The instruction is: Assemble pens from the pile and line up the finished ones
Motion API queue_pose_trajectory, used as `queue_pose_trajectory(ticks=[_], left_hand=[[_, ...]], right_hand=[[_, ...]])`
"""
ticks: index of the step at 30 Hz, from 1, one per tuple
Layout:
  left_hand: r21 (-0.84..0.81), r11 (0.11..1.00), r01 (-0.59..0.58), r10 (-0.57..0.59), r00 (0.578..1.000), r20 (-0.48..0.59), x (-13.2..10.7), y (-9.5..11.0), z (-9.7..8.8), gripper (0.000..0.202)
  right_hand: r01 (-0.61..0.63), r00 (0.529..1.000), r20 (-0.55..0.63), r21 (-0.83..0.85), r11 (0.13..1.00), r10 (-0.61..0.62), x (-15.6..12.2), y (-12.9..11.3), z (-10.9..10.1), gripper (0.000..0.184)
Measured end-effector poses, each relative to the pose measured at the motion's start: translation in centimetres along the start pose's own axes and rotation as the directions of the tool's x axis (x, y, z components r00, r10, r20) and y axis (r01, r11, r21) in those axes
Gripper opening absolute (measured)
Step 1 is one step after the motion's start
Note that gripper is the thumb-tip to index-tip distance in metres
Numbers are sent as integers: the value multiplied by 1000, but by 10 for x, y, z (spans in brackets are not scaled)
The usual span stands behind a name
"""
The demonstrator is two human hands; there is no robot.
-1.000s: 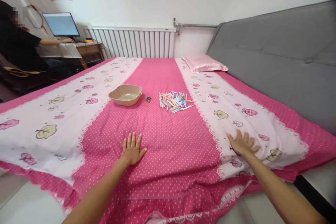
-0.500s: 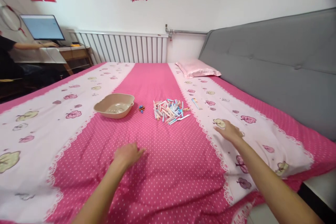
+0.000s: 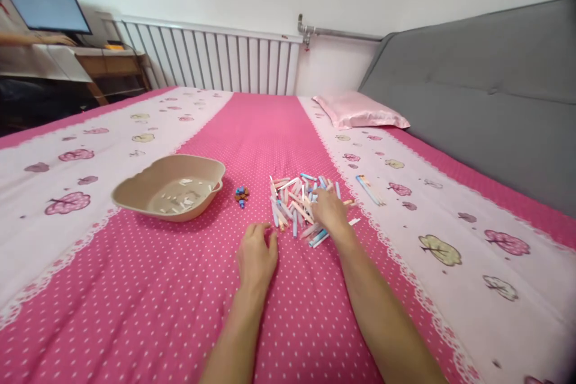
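Note:
A loose pile of slim pastel pens or pen-like sticks (image 3: pixel 288 210), in pink, white, blue and peach, lies on the pink dotted bedspread (image 3: pixel 189 288). My right hand (image 3: pixel 330 210) reaches down onto the right part of this pile; its fingertips are hidden among the sticks, so its grip is unclear. Just in front of the pile, my left hand (image 3: pixel 257 255) rests low over the cloth, thumb apart from the fingers, holding nothing. Left of the pile sits a small cluster of blue and brown pieces (image 3: pixel 242 195), too small to name. A few similar sticks (image 3: pixel 369 191) lie apart on the right.
A beige plastic basin (image 3: pixel 148 204) with pale marks or bits inside stands at the left. A pink pillow (image 3: pixel 360 111) lies near the grey headboard (image 3: pixel 477 78). Beyond the bed are a radiator (image 3: pixel 202 57) and a desk with a monitor (image 3: pixel 45 3), where another person's hand (image 3: pixel 54 39) rests.
My right hand has moved left from the white floral strip onto the pile. My left hand has moved forward and right, closer to the pile. The view has come nearer.

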State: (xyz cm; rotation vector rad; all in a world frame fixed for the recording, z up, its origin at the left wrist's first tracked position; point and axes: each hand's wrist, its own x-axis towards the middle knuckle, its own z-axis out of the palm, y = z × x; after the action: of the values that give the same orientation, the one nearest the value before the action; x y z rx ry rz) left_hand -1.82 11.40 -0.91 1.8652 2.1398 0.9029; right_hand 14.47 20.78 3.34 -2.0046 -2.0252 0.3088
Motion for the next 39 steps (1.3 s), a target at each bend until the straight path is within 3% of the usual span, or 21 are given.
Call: queue_pose_trajectory(ticks=[4,10,16,20,26,30,35,39], left_hand=[[-69,994,-89,85,994,-65,-13,-2,17,24],[84,976,-201,202,979,1,-35,1,22,32],[264,928,-264,258,964,55,-44,6,26,37],[299,915,-271,232,960,159,-48,10,26,42],[294,920,-259,186,949,255,-48,14,20,46],[313,909,-276,181,936,302,-49,14,19,49],[304,898,-319,234,929,286,-53,9,19,50],[285,903,-322,239,927,289,-54,6,20,50]], right_hand=[[27,999,-15,-30,999,-28,-4,4,18,34],[183,982,-52,42,982,-181,-9,3,16,35],[394,918,13,90,915,-397,-12,-1,26,33],[483,872,59,70,873,-487,-11,1,32,35],[485,869,71,73,871,-490,-12,1,34,34],[440,892,76,75,895,-445,-13,4,31,39],[318,945,64,59,946,-322,-8,13,27,43],[317,946,57,39,948,-318,-6,15,27,40]])
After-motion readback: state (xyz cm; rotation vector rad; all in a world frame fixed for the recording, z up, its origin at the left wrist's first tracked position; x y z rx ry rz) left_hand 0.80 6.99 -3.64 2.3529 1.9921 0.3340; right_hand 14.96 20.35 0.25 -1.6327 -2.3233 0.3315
